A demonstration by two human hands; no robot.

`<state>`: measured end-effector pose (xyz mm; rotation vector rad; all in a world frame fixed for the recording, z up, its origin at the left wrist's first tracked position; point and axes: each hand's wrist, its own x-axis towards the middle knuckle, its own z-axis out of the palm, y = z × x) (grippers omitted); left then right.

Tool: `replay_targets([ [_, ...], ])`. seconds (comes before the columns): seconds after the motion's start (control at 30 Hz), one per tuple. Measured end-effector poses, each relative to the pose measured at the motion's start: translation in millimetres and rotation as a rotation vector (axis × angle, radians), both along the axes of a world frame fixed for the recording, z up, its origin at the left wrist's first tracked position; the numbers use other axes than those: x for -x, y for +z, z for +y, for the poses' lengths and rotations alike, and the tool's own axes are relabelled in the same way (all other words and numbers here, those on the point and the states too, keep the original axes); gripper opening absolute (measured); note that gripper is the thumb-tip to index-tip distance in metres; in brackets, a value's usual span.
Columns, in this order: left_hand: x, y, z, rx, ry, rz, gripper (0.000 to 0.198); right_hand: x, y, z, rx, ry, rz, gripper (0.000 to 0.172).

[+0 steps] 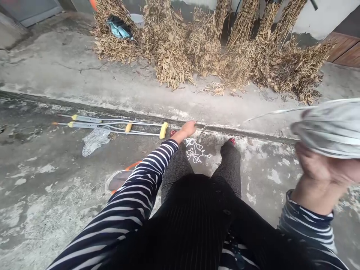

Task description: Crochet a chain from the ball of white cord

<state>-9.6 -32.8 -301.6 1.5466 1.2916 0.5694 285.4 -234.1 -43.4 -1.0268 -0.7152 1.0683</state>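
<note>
Over the ground in front of my feet, my left hand (189,128) is closed, with its fingers curled around white cord. Loose loops of the white cord (197,150) lie on the concrete just beneath it, between my shoes. At the far right, my right hand (320,165) is raised, palm up, around a thick wound bundle of whitish cord (334,129). The bundle is blurred by motion and partly cut off by the frame edge. From it a pale strand (270,112) runs left toward my left hand, fading out before reaching it.
A pair of crutches (135,127) lies left of my feet, with a clear plastic bag (96,141) beside it. An orange-edged flat object (119,180) is partly behind my left sleeve. Bundles of dried plants (174,52) lean along the wall beyond a low concrete step (84,80).
</note>
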Motion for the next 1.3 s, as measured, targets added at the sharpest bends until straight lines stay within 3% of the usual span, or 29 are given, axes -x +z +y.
replay_targets([
  [0.03,-9.4,10.8,-2.3,-0.029,0.017,-0.008,0.031,8.0,-9.9,5.0,-0.117,0.008,-0.066,0.072],
  [0.1,-33.3,34.9,-11.4,-0.094,-0.007,-0.099,0.043,18.5,-35.3,19.4,-0.022,0.162,-0.057,0.058],
  [0.23,-80.5,75.6,-40.1,-0.149,-0.263,-0.536,0.048,12.5,-87.0,49.0,0.148,0.391,-0.125,0.078],
  [0.33,-99.0,86.6,-55.8,-0.125,-0.315,-0.649,0.039,0.1,-106.4,55.8,0.179,0.507,-0.119,0.084],
  [0.43,-102.5,87.4,-61.1,-0.096,-0.297,-0.586,0.021,-7.7,-109.3,50.8,0.181,0.532,-0.073,0.086],
  [0.6,-103.7,92.5,-66.8,-0.090,-0.285,-0.632,0.025,-13.7,-112.4,43.1,0.146,0.446,-0.035,0.082],
  [0.77,-104.9,100.5,-74.8,-0.041,-0.371,-0.602,0.027,-15.0,-119.6,43.9,0.147,0.534,-0.085,0.079],
  [0.97,-70.0,113.4,-56.1,-0.111,-0.446,-0.429,0.037,-13.9,-121.0,34.9,0.179,0.551,0.060,0.101],
  [1.13,-42.8,106.3,-38.3,-0.187,-0.375,-0.095,0.033,-17.5,-120.1,25.5,0.068,0.583,0.075,0.089],
  [1.3,-41.5,93.2,-48.7,-0.049,-0.262,-0.373,0.017,-20.8,-109.6,28.8,-0.010,0.665,0.091,0.070],
])
